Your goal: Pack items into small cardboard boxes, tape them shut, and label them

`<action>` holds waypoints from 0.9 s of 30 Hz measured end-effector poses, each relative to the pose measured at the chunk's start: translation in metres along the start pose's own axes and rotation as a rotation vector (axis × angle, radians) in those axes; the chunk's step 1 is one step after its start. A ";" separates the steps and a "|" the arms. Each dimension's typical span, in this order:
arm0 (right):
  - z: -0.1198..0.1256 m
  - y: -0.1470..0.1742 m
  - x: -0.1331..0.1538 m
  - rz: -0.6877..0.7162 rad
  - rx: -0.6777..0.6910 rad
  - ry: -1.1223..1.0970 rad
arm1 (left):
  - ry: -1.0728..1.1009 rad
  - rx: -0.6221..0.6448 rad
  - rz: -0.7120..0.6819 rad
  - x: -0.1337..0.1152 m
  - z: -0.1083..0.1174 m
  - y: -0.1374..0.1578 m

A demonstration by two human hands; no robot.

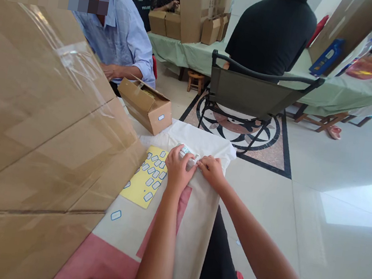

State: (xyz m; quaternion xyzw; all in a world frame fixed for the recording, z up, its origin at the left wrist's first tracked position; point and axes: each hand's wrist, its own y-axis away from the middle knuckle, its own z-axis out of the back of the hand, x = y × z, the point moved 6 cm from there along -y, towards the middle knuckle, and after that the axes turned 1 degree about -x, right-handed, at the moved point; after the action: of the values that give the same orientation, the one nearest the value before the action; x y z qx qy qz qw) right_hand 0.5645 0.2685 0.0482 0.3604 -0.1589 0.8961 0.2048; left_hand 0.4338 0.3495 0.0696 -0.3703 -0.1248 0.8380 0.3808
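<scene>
My left hand [179, 166] is closed around a small white box [190, 154] with pale green print, held over the table. At the near right end of that box, my right hand [212, 170] has its fingertips pinched together. Whatever is between them is too small to make out. To the left of my hands lies a yellow sheet [137, 189] that carries several small white labels with blue borders. One loose label [116, 215] of the same kind is on the tablecloth [193, 234], nearer to me.
Large taped cardboard boxes [33, 135] wall off the left side. An opened carton [149, 106] with a blue-bordered label stands at the table's far end. Beyond it sits a person in a light blue shirt [129, 28]. A folding chair [252, 93] with another person stands ahead.
</scene>
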 end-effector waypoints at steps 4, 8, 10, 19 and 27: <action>0.007 0.001 0.002 -0.001 -0.071 -0.074 | 0.005 -0.023 -0.022 -0.003 0.003 0.000; 0.015 0.002 0.003 0.016 -0.143 -0.175 | 0.013 -0.056 -0.041 -0.007 0.007 -0.001; 0.019 0.004 0.001 0.016 -0.167 -0.225 | 0.017 -0.073 -0.044 -0.008 0.009 -0.002; 0.029 0.013 -0.012 -0.042 -0.234 -0.460 | -0.019 -0.174 0.036 -0.019 0.008 -0.005; 0.034 0.010 -0.005 -0.068 -0.189 -0.454 | -0.043 -0.255 0.164 -0.024 -0.007 0.001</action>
State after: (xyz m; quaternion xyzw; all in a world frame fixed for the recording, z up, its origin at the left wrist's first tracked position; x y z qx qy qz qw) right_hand 0.5830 0.2438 0.0664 0.5370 -0.2717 0.7658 0.2266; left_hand 0.4489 0.3307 0.0775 -0.4066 -0.2077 0.8514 0.2582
